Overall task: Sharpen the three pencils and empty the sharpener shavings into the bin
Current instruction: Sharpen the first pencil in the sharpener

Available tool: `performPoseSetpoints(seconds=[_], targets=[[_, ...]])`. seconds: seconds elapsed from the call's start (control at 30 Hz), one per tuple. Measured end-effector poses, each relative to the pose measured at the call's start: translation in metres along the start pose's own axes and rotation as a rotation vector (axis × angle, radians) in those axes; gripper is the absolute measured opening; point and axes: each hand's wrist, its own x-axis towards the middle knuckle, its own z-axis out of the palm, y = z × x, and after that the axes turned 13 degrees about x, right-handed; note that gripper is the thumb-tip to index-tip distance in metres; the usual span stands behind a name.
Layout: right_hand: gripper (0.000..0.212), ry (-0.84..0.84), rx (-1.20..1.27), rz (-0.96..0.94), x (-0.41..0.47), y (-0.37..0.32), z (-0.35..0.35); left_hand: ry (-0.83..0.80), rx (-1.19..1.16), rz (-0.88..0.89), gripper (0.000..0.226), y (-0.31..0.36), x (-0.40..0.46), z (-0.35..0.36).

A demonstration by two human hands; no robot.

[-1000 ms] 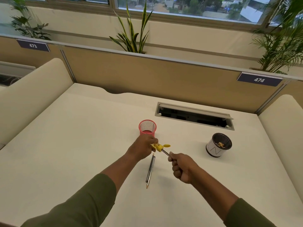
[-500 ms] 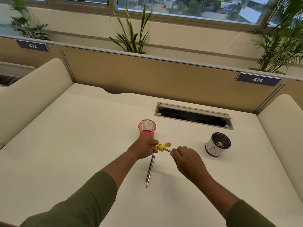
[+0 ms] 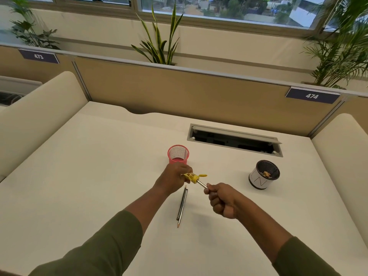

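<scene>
My left hand (image 3: pixel 172 178) pinches a yellow sharpener (image 3: pixel 192 176) above the desk, its small lid hanging open to the right. A dark pencil (image 3: pixel 201 183) is stuck into the sharpener, and my right hand (image 3: pixel 221 200) grips its other end in a curled fist. Two more pencils (image 3: pixel 182 206) lie side by side on the desk just below the sharpener, tips pointing towards me. A small bin (image 3: pixel 263 177), white outside and black mesh inside, stands to the right with some shavings in it.
A pink mesh pen cup (image 3: pixel 177 154) stands just behind my left hand. An open cable hatch (image 3: pixel 235 140) is set into the white desk (image 3: pixel 89 176) further back. Cream side dividers and a tan back partition close in the desk.
My right hand has turned over on the pencil, from knuckles up half a second ago back to a side-on fist. The left hand and sharpener have stayed in place.
</scene>
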Motion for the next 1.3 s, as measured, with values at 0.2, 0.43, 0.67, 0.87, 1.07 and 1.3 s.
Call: performPoseSetpoints(seconds=[0.2,0.43,0.67,0.87,1.07,1.3], targets=[[0.040,0.169,-0.753,-0.526,0.000,0.007,0.000,-0.037,-0.053,-0.109,0.021,-0.002,-0.003,0.002],[0.033,0.132,-0.706,-0.703,0.011,0.021,-0.019,0.007,-0.314,-0.400,0.025,-0.002,-0.013,0.009],[0.019,0.093,-0.602,-0.763,0.010,0.037,-0.030,-0.003,-0.378,-0.472,0.028,0.002,-0.020,0.017],[0.004,0.139,-0.540,-0.818,0.009,0.044,-0.033,0.013,-0.416,-0.467,0.028,0.010,-0.020,0.017],[0.001,0.257,-0.707,-0.944,0.006,0.042,-0.032,0.004,-0.372,-0.449,0.029,0.011,-0.019,0.015],[0.012,0.271,-0.965,-1.120,0.010,0.036,-0.037,-0.020,-0.387,-0.428,0.026,0.001,-0.020,0.013]])
